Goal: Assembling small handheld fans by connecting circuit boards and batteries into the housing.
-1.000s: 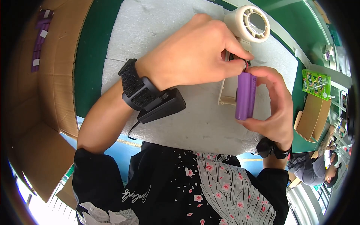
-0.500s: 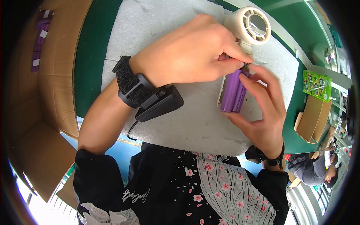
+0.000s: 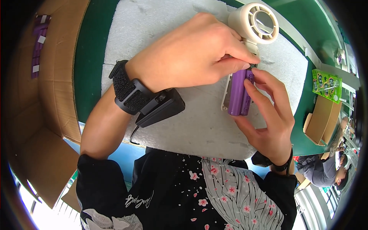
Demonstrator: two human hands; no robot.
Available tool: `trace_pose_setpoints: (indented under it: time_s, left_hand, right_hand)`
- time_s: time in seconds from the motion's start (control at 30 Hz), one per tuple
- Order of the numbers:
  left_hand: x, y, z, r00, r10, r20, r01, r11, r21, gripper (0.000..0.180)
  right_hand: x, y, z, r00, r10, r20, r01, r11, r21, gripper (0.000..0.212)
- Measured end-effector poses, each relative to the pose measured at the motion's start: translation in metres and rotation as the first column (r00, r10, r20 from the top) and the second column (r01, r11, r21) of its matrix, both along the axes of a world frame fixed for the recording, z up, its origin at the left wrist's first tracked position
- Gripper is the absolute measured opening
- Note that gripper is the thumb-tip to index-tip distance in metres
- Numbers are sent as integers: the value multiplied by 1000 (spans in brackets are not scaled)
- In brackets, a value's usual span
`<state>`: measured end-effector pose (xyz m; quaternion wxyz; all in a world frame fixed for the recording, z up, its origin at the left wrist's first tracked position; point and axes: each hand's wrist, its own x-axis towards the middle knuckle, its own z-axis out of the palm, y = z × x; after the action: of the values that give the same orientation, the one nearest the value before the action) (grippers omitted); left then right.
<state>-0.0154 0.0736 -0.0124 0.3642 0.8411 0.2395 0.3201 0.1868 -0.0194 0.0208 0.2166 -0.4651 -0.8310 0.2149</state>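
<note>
A cream handheld fan (image 3: 249,23) with a round head lies on the white foam sheet (image 3: 203,122), its handle housing open toward me. Two purple cylindrical battery cells (image 3: 238,96) lie side by side along that handle. My right hand (image 3: 270,111) grips them, thumb at their near end and fingers along their right side and far end. My left hand (image 3: 207,50) reaches over from the left, thumb and forefinger pinched at the cells' far end, by a small green circuit board (image 3: 253,66). What the pinch holds is hidden.
At the left stands a big cardboard box (image 3: 61,69) with purple cell packs (image 3: 38,46) in it. On the green table (image 3: 90,65), right of the foam, are a small open carton (image 3: 324,119) and a green packet (image 3: 326,86). A person (image 3: 324,170) sits far right.
The battery cells have turned slightly more upright in view, their near end shifting a little to the right. My right fingers have moved slightly; my left hand keeps its pinch.
</note>
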Motion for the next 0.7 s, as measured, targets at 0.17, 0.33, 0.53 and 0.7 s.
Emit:
trace_pose_setpoints:
  time_s: [0.17, 0.33, 0.53, 0.7]
  left_hand:
    - [1, 0, -2, 1000, 9, 19, -10, 1000, 1, 23]
    - [1, -1, -2, 999, 33, 6, -33, 999, -27, 25]
    - [-1, 1, -1, 1000, 13, -25, -14, 997, -73, 28]
    - [-2, 0, 3, 998, -2, -57, -8, 986, -169, 38]
  right_hand:
    - [-4, -3, -4, 990, -74, -122, 70, 997, -34, 59]
    - [2, 1, 0, 1000, -1, 4, 1, 1000, 10, 56]
    - [4, 3, 5, 997, 36, 67, -35, 999, -9, 45]
    - [1, 2, -5, 995, -30, -100, 23, 997, -72, 43]
